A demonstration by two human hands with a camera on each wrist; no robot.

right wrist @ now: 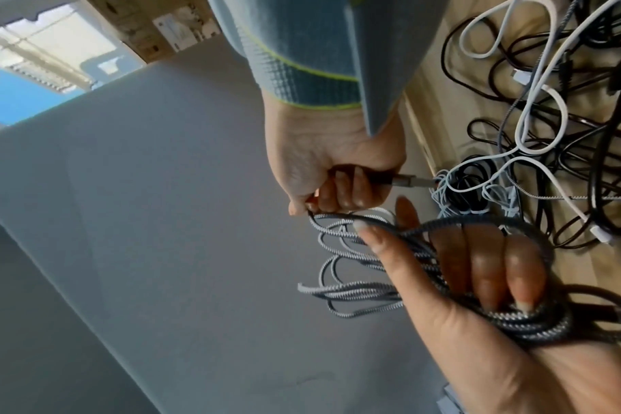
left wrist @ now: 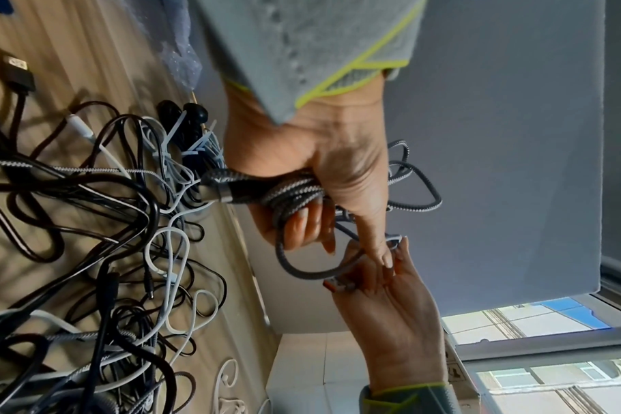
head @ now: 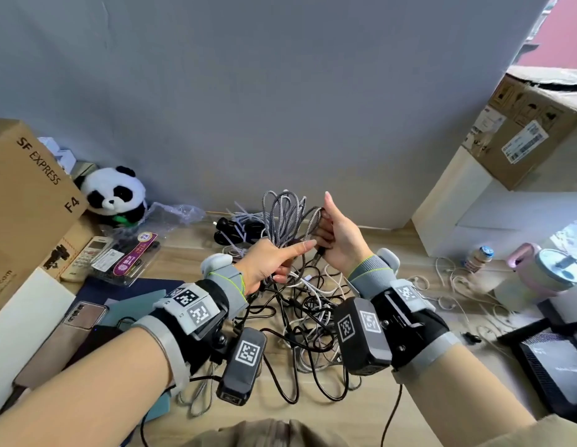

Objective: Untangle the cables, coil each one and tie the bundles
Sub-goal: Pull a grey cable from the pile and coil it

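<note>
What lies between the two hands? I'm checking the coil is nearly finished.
A short loop of the braided cable runs from the left hand to the right hand, seen in the left wrist view.

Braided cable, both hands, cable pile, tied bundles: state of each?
braided cable: coiled in loops, held up, untied
left hand: grips the coil
right hand: holds the plug end
cable pile: tangled on the table
tied bundles: coiled, tied, by the wall

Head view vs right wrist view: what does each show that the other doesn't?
Head only: the panda plush, the SF Express box, a phone, the pink bottle.

Right wrist only: the braided cable's metal plug jutting from the right hand, and a window.

Both: the left hand gripping the coiled braided cable, the tangled cable pile, and tied bundles by the wall.
</note>
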